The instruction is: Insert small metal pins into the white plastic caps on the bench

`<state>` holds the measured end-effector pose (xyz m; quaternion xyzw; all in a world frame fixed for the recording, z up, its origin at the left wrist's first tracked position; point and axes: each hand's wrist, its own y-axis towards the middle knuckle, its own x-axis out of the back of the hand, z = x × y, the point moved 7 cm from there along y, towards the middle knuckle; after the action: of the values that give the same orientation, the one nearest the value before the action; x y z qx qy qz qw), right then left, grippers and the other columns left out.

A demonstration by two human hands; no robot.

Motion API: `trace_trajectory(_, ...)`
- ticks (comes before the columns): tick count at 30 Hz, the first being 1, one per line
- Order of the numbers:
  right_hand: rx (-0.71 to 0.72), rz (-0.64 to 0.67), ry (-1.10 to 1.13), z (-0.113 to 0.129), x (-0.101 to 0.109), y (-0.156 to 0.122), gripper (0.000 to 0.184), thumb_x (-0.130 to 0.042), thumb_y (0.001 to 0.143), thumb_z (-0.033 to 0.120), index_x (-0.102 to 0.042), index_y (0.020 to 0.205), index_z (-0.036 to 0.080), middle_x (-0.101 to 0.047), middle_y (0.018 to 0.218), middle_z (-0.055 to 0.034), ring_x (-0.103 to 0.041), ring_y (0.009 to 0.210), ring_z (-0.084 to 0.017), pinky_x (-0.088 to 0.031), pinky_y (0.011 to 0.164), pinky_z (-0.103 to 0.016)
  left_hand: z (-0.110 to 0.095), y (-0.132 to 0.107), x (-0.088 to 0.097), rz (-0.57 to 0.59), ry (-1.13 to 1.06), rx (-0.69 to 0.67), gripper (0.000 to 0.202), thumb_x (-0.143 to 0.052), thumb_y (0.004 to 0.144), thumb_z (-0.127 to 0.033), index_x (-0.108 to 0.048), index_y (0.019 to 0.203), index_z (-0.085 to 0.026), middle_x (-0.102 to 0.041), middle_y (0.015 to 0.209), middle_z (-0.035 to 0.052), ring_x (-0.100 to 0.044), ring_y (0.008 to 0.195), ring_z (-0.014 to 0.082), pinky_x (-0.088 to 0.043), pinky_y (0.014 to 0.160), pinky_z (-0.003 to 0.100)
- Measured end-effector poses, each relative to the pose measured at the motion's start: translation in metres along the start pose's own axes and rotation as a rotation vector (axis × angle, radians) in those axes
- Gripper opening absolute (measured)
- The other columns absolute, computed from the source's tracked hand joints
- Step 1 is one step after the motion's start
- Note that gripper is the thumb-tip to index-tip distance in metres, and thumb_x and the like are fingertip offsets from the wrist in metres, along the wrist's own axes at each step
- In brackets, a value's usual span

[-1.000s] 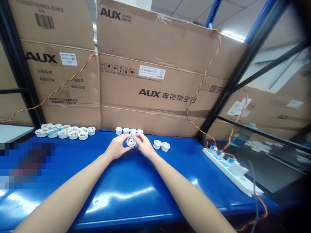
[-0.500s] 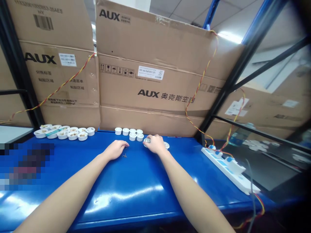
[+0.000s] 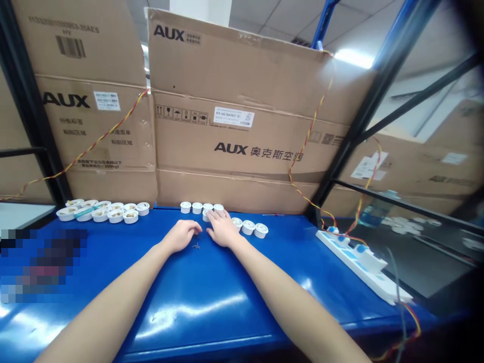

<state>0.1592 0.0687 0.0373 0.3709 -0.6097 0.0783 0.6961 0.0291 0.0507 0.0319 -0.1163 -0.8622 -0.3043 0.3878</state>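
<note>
My left hand (image 3: 181, 236) rests on the blue table (image 3: 196, 297), loosely curled, holding nothing. Just to its right lies a small metal wire piece (image 3: 195, 246). My right hand (image 3: 223, 228) reaches over a white round plastic cap (image 3: 206, 216), its fingertips at or on the cap and partly covering it. Behind that stands a row of similar white caps (image 3: 196, 207). Several more white caps (image 3: 248, 227) stand to the right of my right hand, apart from it.
At the far left of the table stand several open white cups with contents (image 3: 115, 216). A white and blue power strip (image 3: 353, 262) lies at the right, with red-yellow wires. Cardboard AUX boxes (image 3: 242, 146) stand behind the table. A pixelated patch (image 3: 41, 264) covers the left.
The cap once held between my hands now stands in the right-hand group, which has grown to three. My right hand has moved left, back toward the caps at the rear.
</note>
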Motion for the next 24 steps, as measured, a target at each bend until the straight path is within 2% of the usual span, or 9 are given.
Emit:
trace_trajectory(2, 0.037, 0.007, 0.082, 0.002, -0.001, 0.000, 0.049, -0.056, 0.084, 0.024, -0.048, 0.132, 0.016, -0.049, 0.137, -0.0136, -0.040, 0.127, -0.028, -0.024, 0.109, -0.048, 0.003, 0.000, 0.006, -0.087, 0.009, 0.010, 0.040, -0.037, 0.075, -0.005, -0.067, 0.097, -0.020, -0.070, 0.096, 0.0024, -0.064, 0.089, 0.0166, -0.050, 0.087, 0.030)
trace_trajectory(4, 0.118, 0.007, 0.210, 0.007, 0.004, -0.003, 0.048, -0.052, 0.086, 0.019, -0.046, 0.134, 0.017, -0.049, 0.137, -0.0119, -0.043, 0.125, -0.024, -0.030, 0.107, -0.043, 0.006, 0.000, 0.009, -0.148, 0.036, 0.019, 0.048, -0.039, 0.073, -0.004, -0.062, 0.110, -0.021, -0.064, 0.115, 0.0046, -0.058, 0.107, 0.0195, -0.045, 0.099, 0.035)
trace_trajectory(7, 0.149, -0.031, 0.381, 0.011, 0.016, -0.010, 0.046, -0.054, 0.085, 0.019, -0.049, 0.131, 0.019, -0.053, 0.131, -0.0102, -0.048, 0.120, -0.021, -0.039, 0.100, -0.037, 0.013, -0.001, 0.004, -0.113, 0.090, 0.068, 0.053, -0.044, 0.073, -0.007, -0.056, 0.123, -0.021, -0.050, 0.136, 0.0075, -0.044, 0.127, 0.0248, -0.035, 0.109, 0.042)
trace_trajectory(10, 0.095, 0.004, 0.460, 0.012, 0.018, -0.015, 0.024, -0.061, 0.082, 0.021, -0.066, 0.105, 0.020, -0.065, 0.102, -0.0063, -0.059, 0.095, -0.019, -0.045, 0.087, -0.032, 0.016, -0.002, -0.001, -0.052, 0.125, 0.093, 0.046, -0.046, 0.076, -0.012, -0.059, 0.118, -0.024, -0.052, 0.133, 0.0062, -0.046, 0.124, 0.0255, -0.037, 0.107, 0.042)
trace_trajectory(12, 0.119, 0.082, 0.504, 0.018, 0.013, -0.016, 0.014, -0.064, 0.081, 0.023, -0.069, 0.092, 0.019, -0.067, 0.089, -0.0035, -0.060, 0.081, -0.015, -0.045, 0.078, -0.028, 0.014, -0.003, 0.000, -0.051, 0.136, 0.090, 0.044, -0.046, 0.075, -0.012, -0.059, 0.115, -0.025, -0.056, 0.127, 0.0048, -0.050, 0.120, 0.0243, -0.040, 0.104, 0.039)
trace_trajectory(14, 0.139, 0.137, 0.533, 0.025, 0.008, -0.017, 0.013, -0.065, 0.079, 0.023, -0.070, 0.090, 0.019, -0.067, 0.085, -0.0021, -0.059, 0.076, -0.013, -0.044, 0.073, -0.024, 0.012, -0.004, 0.002, -0.056, 0.143, 0.094, 0.044, -0.046, 0.073, -0.012, -0.058, 0.114, -0.025, -0.057, 0.124, 0.0046, -0.051, 0.118, 0.0238, -0.042, 0.102, 0.038)
trace_trajectory(18, 0.089, 0.188, 0.505, 0.029, 0.002, -0.015, 0.008, -0.065, 0.079, 0.021, -0.071, 0.085, 0.020, -0.068, 0.080, -0.0005, -0.058, 0.071, -0.012, -0.041, 0.067, -0.023, 0.011, -0.004, 0.002, -0.053, 0.150, 0.105, 0.045, -0.048, 0.072, -0.012, -0.058, 0.114, -0.025, -0.057, 0.124, 0.0050, -0.052, 0.116, 0.0239, -0.043, 0.100, 0.037)
trace_trajectory(24, 0.044, 0.229, 0.366, 0.025, 0.000, -0.017, 0.010, -0.057, 0.084, 0.022, -0.067, 0.085, 0.018, -0.065, 0.084, -0.0034, -0.057, 0.076, -0.014, -0.039, 0.069, -0.024, 0.011, -0.004, 0.003, -0.067, 0.115, 0.102, 0.043, -0.048, 0.075, -0.015, -0.058, 0.115, -0.025, -0.058, 0.124, 0.0039, -0.055, 0.113, 0.0230, -0.042, 0.101, 0.036)
